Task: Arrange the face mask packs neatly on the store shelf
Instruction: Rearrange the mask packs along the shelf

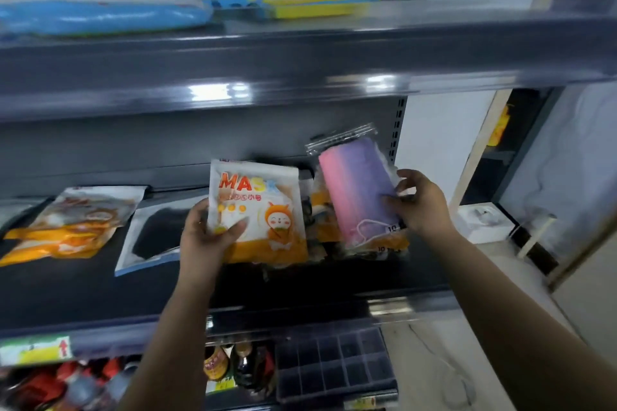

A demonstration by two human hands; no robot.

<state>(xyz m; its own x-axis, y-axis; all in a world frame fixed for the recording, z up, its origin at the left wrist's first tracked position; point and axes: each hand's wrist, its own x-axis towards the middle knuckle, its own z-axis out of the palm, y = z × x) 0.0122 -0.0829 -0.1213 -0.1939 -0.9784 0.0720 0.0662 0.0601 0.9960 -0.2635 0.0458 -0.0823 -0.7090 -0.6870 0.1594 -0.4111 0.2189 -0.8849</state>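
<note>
My left hand (207, 237) grips a white and orange pack marked MASK (263, 210) by its lower left corner, holding it upright above the dark shelf (334, 274). My right hand (420, 203) pinches a clear pack of pink and purple masks (354, 183) at its right edge, tilted above a small pile of packs (320, 220). Flat on the shelf to the left lie a pack of black masks (150, 233) and another orange and white pack (66, 223).
The upper shelf (300, 57) overhangs close above, with blue and yellow items (100, 17) on it. Below are bottles (233, 367), red packets (50, 387) and a dark divided tray (337, 364). A white box (484, 220) sits on the floor at the right.
</note>
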